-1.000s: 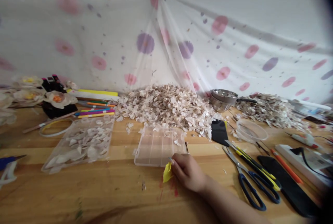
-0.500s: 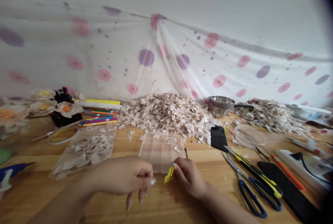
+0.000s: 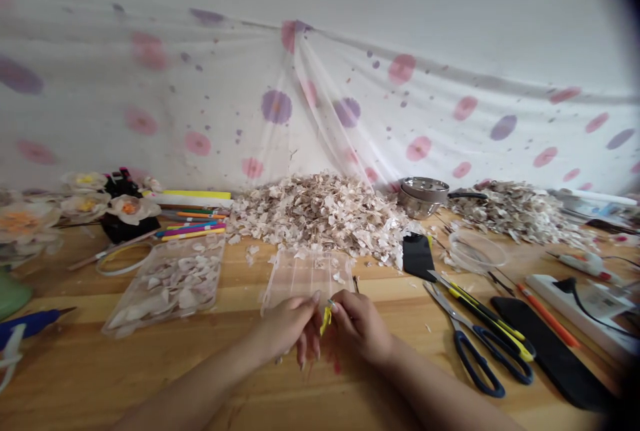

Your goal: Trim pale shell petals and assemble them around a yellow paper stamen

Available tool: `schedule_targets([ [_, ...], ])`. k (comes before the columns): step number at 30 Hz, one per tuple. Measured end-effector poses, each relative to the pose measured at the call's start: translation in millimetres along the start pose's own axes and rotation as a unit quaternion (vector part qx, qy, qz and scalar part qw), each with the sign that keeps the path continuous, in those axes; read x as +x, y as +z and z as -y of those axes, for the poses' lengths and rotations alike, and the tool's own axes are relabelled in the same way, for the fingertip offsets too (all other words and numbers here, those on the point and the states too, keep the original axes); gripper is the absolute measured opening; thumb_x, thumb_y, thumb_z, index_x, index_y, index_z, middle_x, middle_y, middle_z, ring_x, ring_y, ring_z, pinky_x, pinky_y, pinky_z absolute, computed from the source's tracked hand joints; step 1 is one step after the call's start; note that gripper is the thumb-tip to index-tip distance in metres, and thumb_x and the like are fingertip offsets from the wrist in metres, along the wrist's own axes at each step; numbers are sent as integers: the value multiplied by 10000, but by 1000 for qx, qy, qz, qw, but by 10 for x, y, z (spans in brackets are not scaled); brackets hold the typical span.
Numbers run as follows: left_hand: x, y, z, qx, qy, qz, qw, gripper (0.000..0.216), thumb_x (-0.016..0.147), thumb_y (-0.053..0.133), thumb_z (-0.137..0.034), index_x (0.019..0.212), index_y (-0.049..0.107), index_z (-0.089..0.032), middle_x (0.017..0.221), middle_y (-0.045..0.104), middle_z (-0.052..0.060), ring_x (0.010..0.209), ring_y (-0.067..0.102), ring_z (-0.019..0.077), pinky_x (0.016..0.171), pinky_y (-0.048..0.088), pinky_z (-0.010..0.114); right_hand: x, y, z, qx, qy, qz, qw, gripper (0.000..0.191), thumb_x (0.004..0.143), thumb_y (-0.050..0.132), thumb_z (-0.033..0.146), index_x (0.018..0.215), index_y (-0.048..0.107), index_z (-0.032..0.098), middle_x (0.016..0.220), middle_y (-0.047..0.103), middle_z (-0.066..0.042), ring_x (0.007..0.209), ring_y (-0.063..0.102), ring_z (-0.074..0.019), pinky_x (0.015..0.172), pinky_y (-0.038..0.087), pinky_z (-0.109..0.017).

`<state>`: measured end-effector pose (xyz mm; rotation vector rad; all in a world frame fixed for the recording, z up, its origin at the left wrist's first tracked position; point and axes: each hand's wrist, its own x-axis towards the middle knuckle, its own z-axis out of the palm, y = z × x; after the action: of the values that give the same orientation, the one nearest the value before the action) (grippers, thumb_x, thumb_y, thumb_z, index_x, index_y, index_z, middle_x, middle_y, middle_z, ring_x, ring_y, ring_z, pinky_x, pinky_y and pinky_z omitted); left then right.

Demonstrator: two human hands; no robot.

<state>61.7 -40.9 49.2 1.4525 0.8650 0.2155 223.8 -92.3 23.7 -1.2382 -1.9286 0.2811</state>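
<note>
My right hand (image 3: 361, 329) pinches a small yellow piece (image 3: 326, 317) just above the wooden table (image 3: 100, 377). Facing it, my left hand (image 3: 293, 327) has its thumb and fingers closed on the same yellow piece from the left. Both hands hover in front of an empty clear compartment box (image 3: 305, 275). A second clear box (image 3: 170, 282) holding pale petal-like flakes lies to the left. Behind the boxes rises a big heap of pale flakes (image 3: 320, 214).
Blue-handled scissors (image 3: 470, 344), yellow-handled pliers (image 3: 485, 321), a black flat object (image 3: 550, 354) and an orange pen (image 3: 547, 316) lie at right. A steel bowl (image 3: 423, 194), clear bowl (image 3: 475, 251), power strip (image 3: 585, 304), coloured pens (image 3: 190, 224), paper flowers (image 3: 85, 204) and a blue tool (image 3: 30, 324) surround.
My left hand came into view from the lower left and moved right until its fingers met the yellow piece held by my right hand. The view has tilted a little.
</note>
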Motion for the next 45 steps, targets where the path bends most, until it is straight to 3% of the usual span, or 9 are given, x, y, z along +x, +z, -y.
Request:
schedule_targets([
  [5, -25, 35, 56, -89, -72, 118, 986, 676, 747, 280, -751, 865, 532, -134, 554, 664, 64, 267, 452, 87, 308, 130, 196, -12, 16, -7, -1, -9, -37, 999, 433, 960, 255, 450, 720, 504, 190, 560, 582, -19, 491, 515, -120, 495, 375, -216],
  [10, 7, 123, 177, -275, -112, 205, 933, 657, 745, 341, -724, 751, 574, -110, 646, 680, 120, 388, 561, 113, 305, 127, 193, 6, -55, 37, -41, -76, -69, 994, 374, 970, 278, 388, 747, 506, 192, 568, 598, -22, 500, 516, -126, 510, 381, -231],
  [12, 8, 147, 194, -323, -82, 173, 927, 531, 730, 502, -644, 719, 563, -117, 613, 654, 72, 397, 544, 91, 323, 194, 170, 24, -85, 47, -59, -129, -75, 987, 344, 972, 280, 358, 763, 499, 196, 601, 611, -33, 528, 518, -134, 536, 388, -242],
  [14, -2, 130, 179, -341, 5, 84, 936, 377, 689, 681, -480, 739, 553, -130, 586, 613, 4, 425, 526, 64, 387, 302, 151, 36, -95, 47, -57, -162, -69, 983, 315, 973, 280, 341, 790, 494, 200, 642, 622, -40, 561, 522, -140, 564, 394, -251],
  [17, -11, 41, 133, -297, 116, -27, 947, 332, 666, 760, -348, 820, 548, -144, 608, 587, -38, 463, 513, 55, 458, 388, 161, 33, -68, 43, -18, -127, -37, 991, 282, 969, 303, 350, 812, 485, 203, 651, 605, -30, 568, 515, -135, 567, 394, -244],
  [23, 34, -75, 163, -190, 183, -38, 964, 405, 699, 715, -430, 885, 523, -125, 696, 619, 17, 546, 544, 97, 485, 450, 205, -13, -21, 64, 114, 28, 34, 992, 277, 962, 293, 383, 867, 469, 192, 695, 540, -14, 591, 491, -124, 573, 406, -235],
  [29, 32, -83, 160, -184, 210, -96, 955, 376, 717, 698, -409, 901, 518, -135, 664, 584, -6, 529, 512, 90, 478, 437, 206, -16, 12, 24, 162, 66, 57, 983, 225, 950, 361, 345, 885, 499, 180, 783, 565, -31, 697, 520, -133, 662, 432, -251],
  [39, 12, -100, 152, -188, 195, -25, 962, 432, 744, 679, -386, 1039, 472, -148, 821, 590, 21, 656, 538, 116, 559, 450, 229, 1, 46, 14, 195, 82, 0, 977, 219, 922, 441, 332, 816, 549, 173, 703, 579, -18, 629, 522, -121, 598, 434, -235],
  [45, 19, -115, 139, -154, 142, 26, 977, 415, 779, 597, -498, 894, 531, -105, 638, 639, 48, 473, 538, 109, 472, 422, 237, -1, 62, -3, 190, 72, -43, 978, 213, 925, 440, 331, 844, 562, 177, 691, 589, -17, 614, 553, -120, 579, 450, -228],
])
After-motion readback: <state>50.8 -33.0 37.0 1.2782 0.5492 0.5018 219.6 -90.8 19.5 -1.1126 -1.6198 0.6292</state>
